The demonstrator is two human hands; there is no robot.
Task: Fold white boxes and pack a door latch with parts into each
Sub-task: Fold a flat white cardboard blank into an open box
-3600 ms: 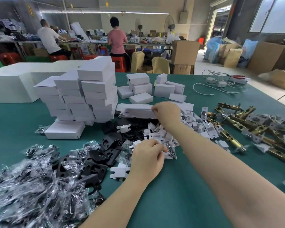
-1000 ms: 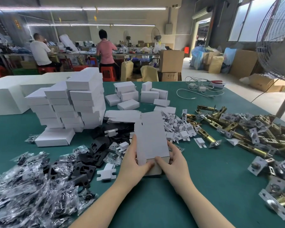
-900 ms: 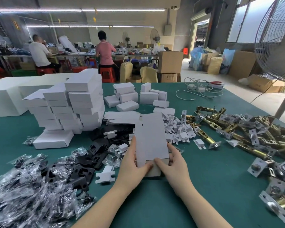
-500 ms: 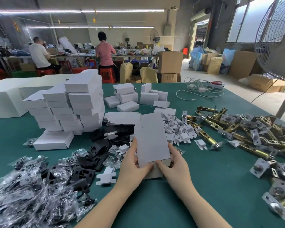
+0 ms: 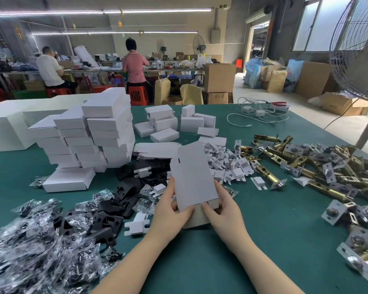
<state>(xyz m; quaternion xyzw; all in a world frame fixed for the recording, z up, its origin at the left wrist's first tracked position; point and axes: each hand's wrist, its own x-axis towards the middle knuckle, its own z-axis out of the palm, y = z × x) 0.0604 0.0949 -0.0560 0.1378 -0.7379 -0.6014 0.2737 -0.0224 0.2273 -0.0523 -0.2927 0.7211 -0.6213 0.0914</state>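
On the table [image 5: 263, 240], a half-folded box [image 5: 192, 177] stands in the middle between both hands; stacked boxes [image 5: 98, 134] lie behind and left, bagged parts [image 5: 40, 247] at near left, door latches [image 5: 327, 172] to the right, card inserts [image 5: 227, 164] just behind

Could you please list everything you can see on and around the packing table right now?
Box blank: one, white, held upright at table centre.
Flat blanks: a pile, white, behind the held one.
Folded boxes: a tall stack, white, left; loose ones further back.
Card inserts: a heap, white, centre right.
Latches: many, brass, right side.
Black plates: several, centre left.
Bagged parts: a heap, clear plastic, near left.
Cable: white, far right of table.
Table: one, green.
Fan: one, wire cage, right edge.
Cartons: brown, beyond the table.
Two people at a far bench.
Left hand: grips the blank's lower left.
Right hand: grips its lower right.
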